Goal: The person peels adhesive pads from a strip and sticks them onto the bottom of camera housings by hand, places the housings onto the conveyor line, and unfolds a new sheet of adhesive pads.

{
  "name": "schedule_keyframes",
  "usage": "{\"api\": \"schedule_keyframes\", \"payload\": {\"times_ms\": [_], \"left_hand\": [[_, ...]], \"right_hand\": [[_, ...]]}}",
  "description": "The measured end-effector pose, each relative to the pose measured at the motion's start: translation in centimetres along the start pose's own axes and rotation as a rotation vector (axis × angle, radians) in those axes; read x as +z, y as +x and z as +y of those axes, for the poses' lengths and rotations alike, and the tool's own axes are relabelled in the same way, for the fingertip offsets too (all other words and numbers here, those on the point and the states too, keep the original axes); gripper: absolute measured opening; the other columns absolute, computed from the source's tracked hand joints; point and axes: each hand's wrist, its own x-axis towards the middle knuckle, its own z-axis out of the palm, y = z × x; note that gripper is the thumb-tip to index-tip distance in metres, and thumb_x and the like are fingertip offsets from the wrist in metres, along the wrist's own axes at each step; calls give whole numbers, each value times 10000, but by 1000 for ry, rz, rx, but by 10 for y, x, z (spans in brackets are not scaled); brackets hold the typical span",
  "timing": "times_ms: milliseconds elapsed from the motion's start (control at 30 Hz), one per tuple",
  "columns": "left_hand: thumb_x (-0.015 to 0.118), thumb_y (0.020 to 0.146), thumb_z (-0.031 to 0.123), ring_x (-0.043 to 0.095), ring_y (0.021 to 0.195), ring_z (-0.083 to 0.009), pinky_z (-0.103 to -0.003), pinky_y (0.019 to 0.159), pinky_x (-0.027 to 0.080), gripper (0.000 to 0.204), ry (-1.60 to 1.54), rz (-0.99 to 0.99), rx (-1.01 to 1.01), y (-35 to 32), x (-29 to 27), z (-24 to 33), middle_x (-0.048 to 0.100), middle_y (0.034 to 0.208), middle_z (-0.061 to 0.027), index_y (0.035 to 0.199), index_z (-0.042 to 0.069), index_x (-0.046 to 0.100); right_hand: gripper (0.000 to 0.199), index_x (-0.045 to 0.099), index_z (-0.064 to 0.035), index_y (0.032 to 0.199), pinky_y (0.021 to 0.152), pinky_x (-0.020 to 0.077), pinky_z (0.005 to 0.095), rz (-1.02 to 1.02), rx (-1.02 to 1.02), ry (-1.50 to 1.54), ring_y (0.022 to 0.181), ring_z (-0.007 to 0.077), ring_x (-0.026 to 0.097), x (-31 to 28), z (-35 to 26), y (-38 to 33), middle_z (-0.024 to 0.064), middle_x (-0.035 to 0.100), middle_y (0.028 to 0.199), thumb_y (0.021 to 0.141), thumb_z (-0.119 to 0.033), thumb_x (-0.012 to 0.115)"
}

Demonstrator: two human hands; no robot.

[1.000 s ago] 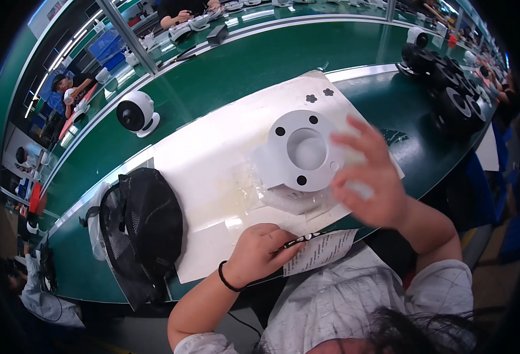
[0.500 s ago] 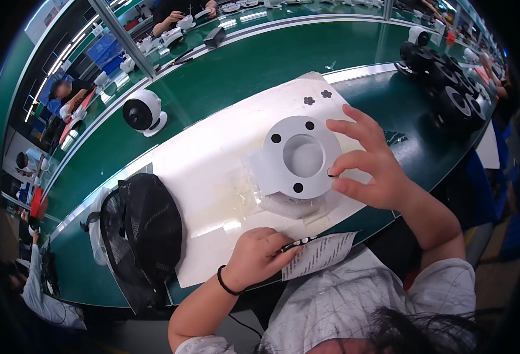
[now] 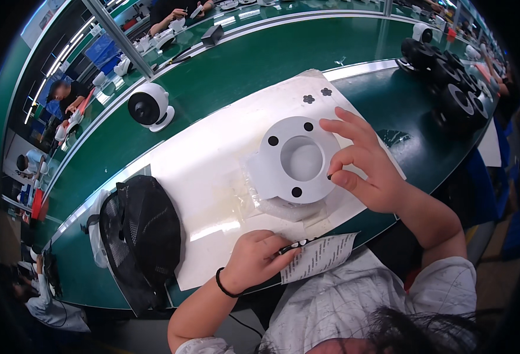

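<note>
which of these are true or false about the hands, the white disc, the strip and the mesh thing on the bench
1. The right hand pinches a small dark piece at the rim of the white disc. True.
2. The left hand lies on the disc. False: it holds a printed paper strip at the near edge of the white sheet.
3. The disc shows dark holes around a central recess. True.
4. The black mesh cover lies to the right of the disc. False: it lies to the left.
</note>
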Motion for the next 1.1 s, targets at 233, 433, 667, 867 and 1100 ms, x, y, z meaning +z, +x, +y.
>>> {"api": "schedule_keyframes", "payload": {"times_ms": [233, 433, 667, 867, 1100], "left_hand": [[690, 719, 176, 527, 517, -238, -323, 472, 415, 155, -29, 10, 9, -3, -2, -5, 529, 568, -87, 738, 31, 639], [688, 720, 167, 526, 516, -238, -321, 473, 416, 148, -38, -10, -10, -5, -6, -5, 526, 570, -91, 738, 28, 639], [691, 717, 163, 527, 516, -239, -324, 471, 415, 149, -43, -7, -17, -9, -10, -10, 526, 572, -93, 725, 25, 634], [697, 714, 167, 526, 514, -236, -319, 469, 416, 153, -37, -18, -32, -11, -14, -13, 528, 574, -91, 723, 27, 636], [696, 715, 166, 528, 517, -240, -318, 470, 416, 153, -46, -9, -7, -11, -14, -17, 532, 579, -93, 719, 27, 634]], "right_hand": [[194, 574, -166, 821, 994, 224, 426, 53, -216, -289, 1302, 287, 237, 7, 4, -2, 40, 422, 1310, 767, -334, 653], [204, 573, -168, 818, 952, 271, 419, 79, -410, -399, 1263, 292, 310, 9, 5, -3, 23, 461, 1255, 721, -302, 691], [130, 584, -124, 819, 1008, 234, 428, 81, -177, 16, 1271, 315, 288, 13, -3, 3, 72, 460, 1251, 818, -249, 617], [141, 590, -96, 834, 1016, 242, 431, 85, -83, -13, 1279, 322, 274, 21, -2, 9, 85, 453, 1261, 847, -237, 582], [120, 588, -94, 832, 1014, 246, 427, 57, -84, -55, 1282, 314, 277, 20, -7, 13, 78, 455, 1268, 844, -213, 581]]}}
